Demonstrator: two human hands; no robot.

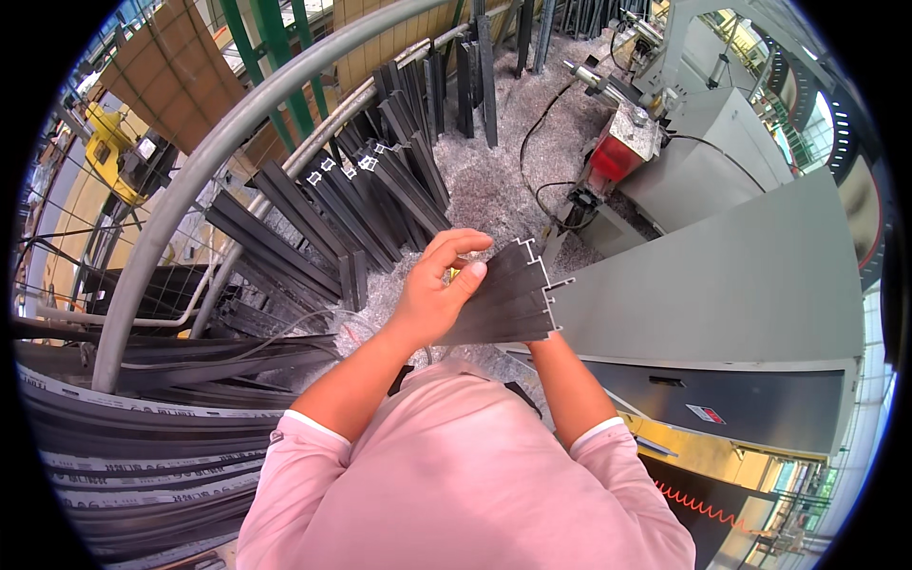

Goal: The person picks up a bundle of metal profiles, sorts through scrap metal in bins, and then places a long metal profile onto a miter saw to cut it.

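Observation:
A short length of dark metal profile (503, 299) is held up in front of my body, its pale cut end with small flanges facing right. My right forearm (568, 385) runs up to the underside of this piece, and the right hand beneath it is hidden by the profile. Above the piece's left part is my left hand (437, 285), with its fingers loosely bent and the thumb apart from them. A small yellow spot shows between thumb and fingers; I cannot make out what it is.
Many dark profiles (332, 218) lean along a curved grey rail (190, 171) to the left. Metal shavings (494, 180) cover the floor ahead. A large grey machine (703, 275) stands close on the right, with a red-and-white unit (622, 142) and cables beyond. Long strips (161, 446) lie at lower left.

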